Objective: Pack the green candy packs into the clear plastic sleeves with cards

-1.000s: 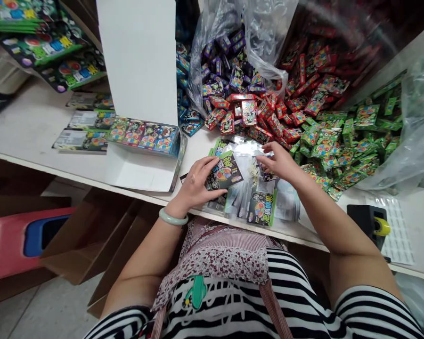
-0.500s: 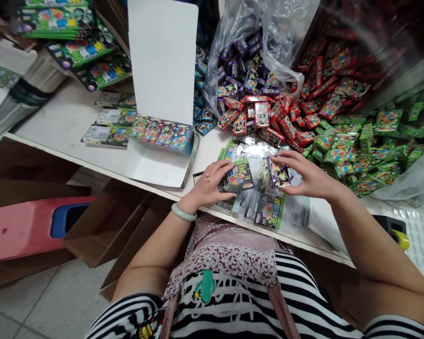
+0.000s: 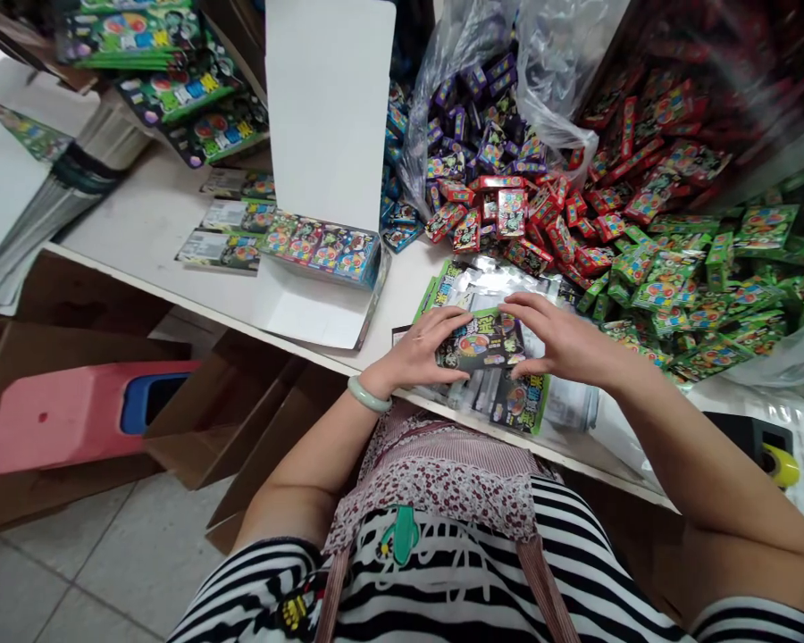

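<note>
My left hand [image 3: 421,351] grips the left end of a small dark printed packet [image 3: 481,339] with a green edge. My right hand [image 3: 560,338] is closed over the packet's right end, fingers curled around it. Both hands sit just above a loose stack of clear and green packets [image 3: 515,402] near the front edge of the white table [image 3: 140,232]. Whether the small box seen in my right hand before is still there is hidden by the fingers.
Heaps of small boxes lie behind: purple ones [image 3: 475,134] in a clear bag, red ones [image 3: 576,223], green ones [image 3: 710,277]. An open white display carton [image 3: 322,241] holding a row of boxes stands to the left. A black tape dispenser [image 3: 757,442] sits at the right. A pink stool [image 3: 73,415] stands below.
My right hand brought a small purple box from the pile to the packet held by my left hand; both hands now meet on the packet. The view shifted left.
</note>
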`<action>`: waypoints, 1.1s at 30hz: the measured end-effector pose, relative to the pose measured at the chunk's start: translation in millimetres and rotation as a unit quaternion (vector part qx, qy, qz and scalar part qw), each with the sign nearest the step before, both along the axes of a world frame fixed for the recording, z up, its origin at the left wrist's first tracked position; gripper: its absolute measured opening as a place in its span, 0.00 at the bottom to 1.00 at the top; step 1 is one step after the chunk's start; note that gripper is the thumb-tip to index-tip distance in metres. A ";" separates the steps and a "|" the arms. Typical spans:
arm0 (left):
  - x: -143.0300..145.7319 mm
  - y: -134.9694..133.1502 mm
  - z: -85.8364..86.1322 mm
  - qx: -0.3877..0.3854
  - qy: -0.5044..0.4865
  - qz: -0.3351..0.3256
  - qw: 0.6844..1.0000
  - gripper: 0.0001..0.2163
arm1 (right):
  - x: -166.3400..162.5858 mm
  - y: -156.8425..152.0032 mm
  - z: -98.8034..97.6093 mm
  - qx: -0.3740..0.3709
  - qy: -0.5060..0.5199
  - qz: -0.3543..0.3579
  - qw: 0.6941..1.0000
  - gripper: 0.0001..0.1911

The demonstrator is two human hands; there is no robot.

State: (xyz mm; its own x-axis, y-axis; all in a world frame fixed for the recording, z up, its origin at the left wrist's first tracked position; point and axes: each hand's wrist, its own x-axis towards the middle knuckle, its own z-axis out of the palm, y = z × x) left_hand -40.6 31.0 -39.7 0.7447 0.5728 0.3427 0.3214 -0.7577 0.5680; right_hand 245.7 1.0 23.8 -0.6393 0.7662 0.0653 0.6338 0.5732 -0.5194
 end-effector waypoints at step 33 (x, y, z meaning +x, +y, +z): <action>-31.3 -2.7 -11.0 -0.020 -0.062 0.141 0.988 0.42 | -65.5 25.4 5.7 0.028 0.052 -0.130 0.990 0.25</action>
